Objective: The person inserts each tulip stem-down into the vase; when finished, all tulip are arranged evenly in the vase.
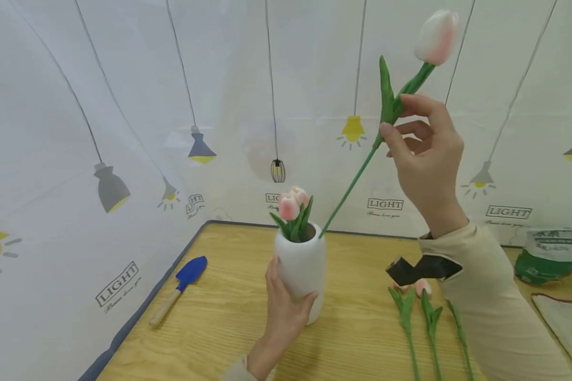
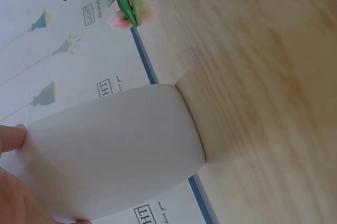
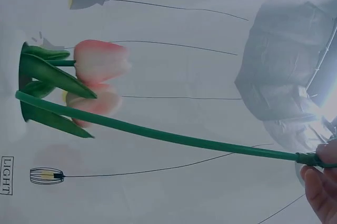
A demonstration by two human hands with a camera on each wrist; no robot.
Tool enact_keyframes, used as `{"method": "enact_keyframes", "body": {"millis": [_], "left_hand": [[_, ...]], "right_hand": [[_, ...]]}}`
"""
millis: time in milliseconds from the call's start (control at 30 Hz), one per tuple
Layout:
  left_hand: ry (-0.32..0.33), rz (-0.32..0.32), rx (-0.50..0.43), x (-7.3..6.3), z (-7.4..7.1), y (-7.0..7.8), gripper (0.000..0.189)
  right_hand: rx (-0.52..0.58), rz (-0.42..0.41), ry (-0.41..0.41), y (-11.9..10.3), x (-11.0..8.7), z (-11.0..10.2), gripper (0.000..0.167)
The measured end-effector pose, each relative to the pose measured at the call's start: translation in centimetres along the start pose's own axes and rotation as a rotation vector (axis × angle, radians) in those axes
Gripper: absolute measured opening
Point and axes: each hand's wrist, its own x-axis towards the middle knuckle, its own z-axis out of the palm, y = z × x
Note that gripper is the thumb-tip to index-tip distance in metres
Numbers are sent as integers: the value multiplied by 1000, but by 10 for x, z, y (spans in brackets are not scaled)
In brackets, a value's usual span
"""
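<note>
My left hand (image 1: 286,304) grips a white vase (image 1: 302,264) that stands on the wooden table; thumb and fingers wrap its lower side. Pink-white tulips (image 1: 289,206) with green leaves poke out of the vase mouth, and they show sideways in the right wrist view. High on the right, my right hand (image 1: 429,148) pinches another tulip (image 1: 437,37) by its stem where the leaves begin. Its bloom points up, and the long stem (image 3: 158,134) slants down so that its lower tip overlaps the vase rim in the head view.
More tulips (image 1: 431,317) lie on the table (image 1: 357,296) below the right forearm. A trowel (image 1: 190,272) with a blue blade and wooden handle lies at left. A green and white bag (image 1: 550,254) stands at the far right. Lamp-printed sheeting (image 1: 238,95) rises behind the table.
</note>
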Motion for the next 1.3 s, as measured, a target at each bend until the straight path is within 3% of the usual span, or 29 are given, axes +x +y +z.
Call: {"method": "enact_keyframes", "body": {"millis": [267, 400, 567, 800, 967, 1100, 1300], "left_hand": [[8, 45, -11, -3, 4, -1, 102], [0, 52, -3, -3, 3, 0, 102], [-8, 31, -3, -1, 1, 2, 102], [-5, 46, 13, 0, 2, -1, 103], [-18, 39, 19, 0, 1, -1, 104], [-24, 21, 22, 1, 0, 1, 105], [-22, 13, 4, 2, 0, 3, 106]], "right_hand": [[-8, -29, 78, 6, -10, 6, 32], [-84, -72, -43, 11, -19, 12, 31], [-228, -125, -239, 25, -52, 28, 32], [-241, -53, -425, 46, -109, 44, 29], [-279, -53, -599, 51, -128, 44, 18], [-262, -43, -645, 52, -134, 41, 19], [-197, 4, -576, 59, -147, 22, 24]]}}
